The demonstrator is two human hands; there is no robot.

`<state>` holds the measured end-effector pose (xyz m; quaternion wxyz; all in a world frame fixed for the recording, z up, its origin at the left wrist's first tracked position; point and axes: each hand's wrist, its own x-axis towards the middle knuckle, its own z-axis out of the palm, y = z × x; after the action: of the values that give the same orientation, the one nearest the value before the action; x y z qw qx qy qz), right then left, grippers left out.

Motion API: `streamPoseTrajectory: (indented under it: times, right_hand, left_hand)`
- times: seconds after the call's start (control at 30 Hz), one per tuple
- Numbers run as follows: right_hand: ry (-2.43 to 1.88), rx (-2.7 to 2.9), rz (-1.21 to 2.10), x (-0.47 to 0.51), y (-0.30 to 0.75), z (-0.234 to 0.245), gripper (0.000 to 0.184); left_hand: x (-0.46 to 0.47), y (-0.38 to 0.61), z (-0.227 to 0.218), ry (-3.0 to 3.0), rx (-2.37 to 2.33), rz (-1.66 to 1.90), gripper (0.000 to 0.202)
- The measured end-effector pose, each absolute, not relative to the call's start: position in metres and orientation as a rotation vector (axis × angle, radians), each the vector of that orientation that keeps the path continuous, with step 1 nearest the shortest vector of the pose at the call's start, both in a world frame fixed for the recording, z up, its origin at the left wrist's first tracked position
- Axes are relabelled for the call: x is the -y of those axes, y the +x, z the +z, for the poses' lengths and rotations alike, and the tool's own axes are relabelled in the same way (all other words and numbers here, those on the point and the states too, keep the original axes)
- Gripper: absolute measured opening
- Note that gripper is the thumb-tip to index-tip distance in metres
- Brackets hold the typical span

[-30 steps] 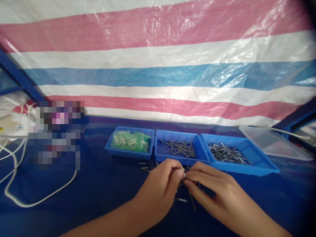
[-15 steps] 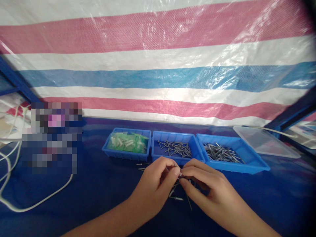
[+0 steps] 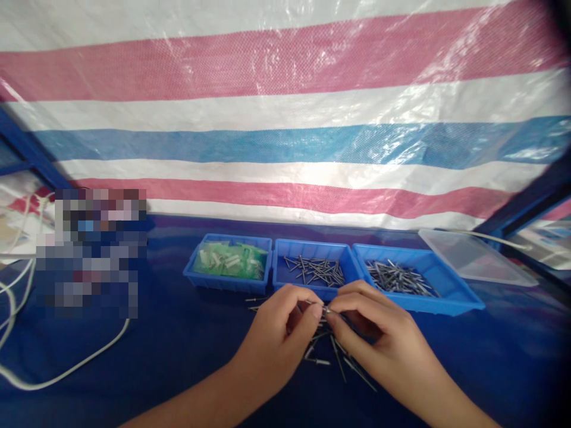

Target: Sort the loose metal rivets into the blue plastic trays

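My left hand [image 3: 281, 339] pinches a slim metal blind rivet [image 3: 326, 310] between thumb and forefinger. From the other side, my right hand [image 3: 386, 333] closes its thumb and fingertips at the rivet's end, so the two hands almost meet. Fingers cover most of the piece. Under and between the hands, several loose blind rivets [image 3: 317, 361] with long thin stems lie on the blue table [image 3: 178, 368]. A few more poke out left of my left hand.
Three blue bins stand in a row behind the hands: the left bin [image 3: 227, 288] holds green plastic packets, the middle bin [image 3: 281, 279] and right bin [image 3: 459, 297] hold thin metal pins. A clear lid [image 3: 477, 261] lies at right. A white cable [image 3: 80, 373] curves at left.
My right fingertips have drawn in tighter around the rivet's end. More loose stems show beneath my right hand. The view has shifted slightly.
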<state>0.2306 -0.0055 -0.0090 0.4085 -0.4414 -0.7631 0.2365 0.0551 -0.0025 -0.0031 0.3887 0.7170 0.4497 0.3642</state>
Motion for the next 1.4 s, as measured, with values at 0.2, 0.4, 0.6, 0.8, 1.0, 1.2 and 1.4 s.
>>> streamPoseTrajectory:
  times: [0.2,0.4,0.6,0.8,1.0,1.2,1.4]
  right_hand:
    - [-1.108,1.971,0.499,0.003,0.241,0.000,0.010]
    - [-1.506,1.792,-0.046,-0.016,0.286,0.009,0.013]
    - [-1.792,1.838,-0.263,-0.030,0.303,-0.003,0.021]
    - [-1.379,1.957,-0.095,-0.017,0.271,-0.002,0.017]
    - [-0.989,2.200,0.103,0.002,0.249,0.002,0.014]
    - [-0.985,2.286,0.437,0.009,0.232,-0.002,0.011]
    - [-0.974,2.112,0.669,0.007,0.230,-0.002,0.017]
  left_hand:
    - [0.006,0.055,-0.005,1.902,-1.167,0.803,0.019]
    - [0.008,0.051,-0.009,2.370,-1.071,0.449,0.036]
    - [0.004,0.049,-0.012,2.681,-0.986,0.224,0.025]
    - [0.003,0.050,-0.017,2.732,-0.997,0.289,0.007]
    - [0.003,0.051,-0.006,2.400,-0.978,0.595,0.010]
    - [0.005,0.050,-0.004,2.066,-1.061,0.886,0.013]
    - [0.005,0.052,-0.008,1.762,-1.090,0.965,0.014]
